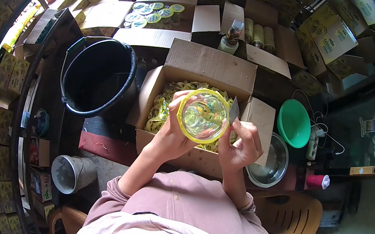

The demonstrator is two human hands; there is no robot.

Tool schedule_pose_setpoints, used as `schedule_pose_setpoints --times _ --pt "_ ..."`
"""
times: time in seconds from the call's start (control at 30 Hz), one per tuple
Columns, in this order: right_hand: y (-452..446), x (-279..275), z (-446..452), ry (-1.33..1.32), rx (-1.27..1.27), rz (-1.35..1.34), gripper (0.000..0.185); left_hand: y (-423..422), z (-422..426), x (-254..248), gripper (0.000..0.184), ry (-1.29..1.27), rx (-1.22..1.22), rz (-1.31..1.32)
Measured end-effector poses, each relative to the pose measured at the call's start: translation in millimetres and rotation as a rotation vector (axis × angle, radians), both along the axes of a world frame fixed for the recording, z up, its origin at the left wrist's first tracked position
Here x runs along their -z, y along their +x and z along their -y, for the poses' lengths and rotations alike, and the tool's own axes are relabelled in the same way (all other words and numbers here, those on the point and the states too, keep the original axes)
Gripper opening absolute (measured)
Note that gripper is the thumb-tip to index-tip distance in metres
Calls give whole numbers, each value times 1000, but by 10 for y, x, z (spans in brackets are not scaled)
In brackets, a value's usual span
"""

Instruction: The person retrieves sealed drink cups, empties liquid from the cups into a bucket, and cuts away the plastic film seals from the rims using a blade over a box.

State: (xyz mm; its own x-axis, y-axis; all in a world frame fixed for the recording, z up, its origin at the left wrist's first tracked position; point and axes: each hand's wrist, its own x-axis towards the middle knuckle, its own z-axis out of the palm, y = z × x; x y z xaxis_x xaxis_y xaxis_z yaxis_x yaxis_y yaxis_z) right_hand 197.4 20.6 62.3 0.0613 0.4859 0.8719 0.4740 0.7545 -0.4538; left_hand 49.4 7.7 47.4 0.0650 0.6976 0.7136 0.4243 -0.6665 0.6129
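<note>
My left hand (170, 131) is closed around the left side of a clear round plastic cup (202, 119) with a yellow band at its rim. The cup is held up over an open cardboard box (211, 65), which contains many yellow-and-clear strips or wrappers (156, 124). At the cup's right side, my right hand (243, 147) pinches a small, thin, greyish flat piece (235, 108) between thumb and fingers. What that piece is made of I cannot make out.
A black bucket (67, 87) stands left of the box. To the right are a green bowl (294, 123), a metal bowl (273, 176) and a pink spool (316, 181). Behind sit an open carton with yellow-lidded cups (153, 17) and a bottle (233, 34). A grey pail (62, 173) is lower left.
</note>
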Motion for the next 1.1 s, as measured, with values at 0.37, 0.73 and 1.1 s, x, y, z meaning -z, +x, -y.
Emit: schedule_pose_setpoints --times 0.37,0.73,1.1 --pt "7 10 64 32 0 -34 20 9 -8 -36 81 23 48 33" --pt "25 -33 33 44 -29 -28 19 -24 42 -56 80 -43 53 -22" --pt "-27 2 122 1 28 -17 19 -32 40 13 76 -142 115 44"
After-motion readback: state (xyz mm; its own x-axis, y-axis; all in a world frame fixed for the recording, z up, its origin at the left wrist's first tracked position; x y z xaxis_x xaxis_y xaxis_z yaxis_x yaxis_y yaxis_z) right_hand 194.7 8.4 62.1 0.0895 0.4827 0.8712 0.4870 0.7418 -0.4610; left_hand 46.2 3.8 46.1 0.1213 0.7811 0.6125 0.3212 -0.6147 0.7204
